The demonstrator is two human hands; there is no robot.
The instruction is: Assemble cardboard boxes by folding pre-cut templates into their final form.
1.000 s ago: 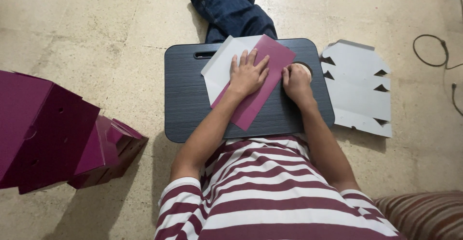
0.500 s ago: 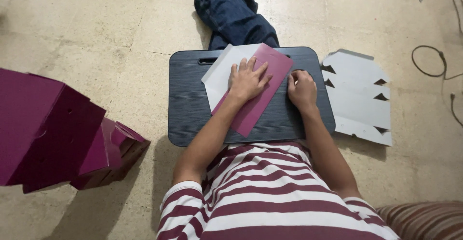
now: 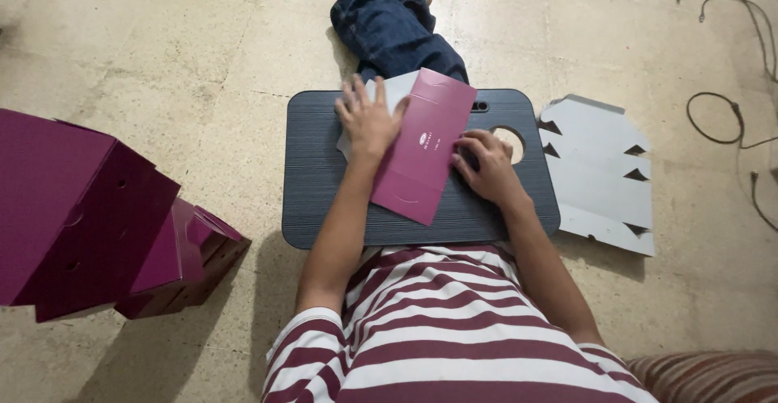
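Striped maroon and white cotton, my shirt (image 3: 454, 330), is filling the nearest part of the view, and both my bare arms are reaching out from it over a dark grey ribbed plastic lap tray (image 3: 324, 184) that is lying on the pale stone floor (image 3: 162, 46). On the tray, a flat maroon cardboard box blank (image 3: 425, 148) is lying tilted, its white inner side showing at the upper left edge. My left hand (image 3: 369, 119) is resting open and flat, fingers spread, on the blank's upper left part, pressing it down. My right hand (image 3: 484, 164) is lying with fingers loosely curled, fingertips touching the blank's right edge, just beside the round hole in the tray; it is not closed around anything. To my left, a cluster of folded maroon cardboard boxes (image 3: 89, 217) is standing on the floor, well apart from the tray. To my right, just beside the tray, a flat white cardboard blank with notched edges (image 3: 600, 176) is lying. Farther out, my legs in blue denim (image 3: 389, 30) are stretching past the tray, and black cables (image 3: 721, 119) are trailing at the far right.
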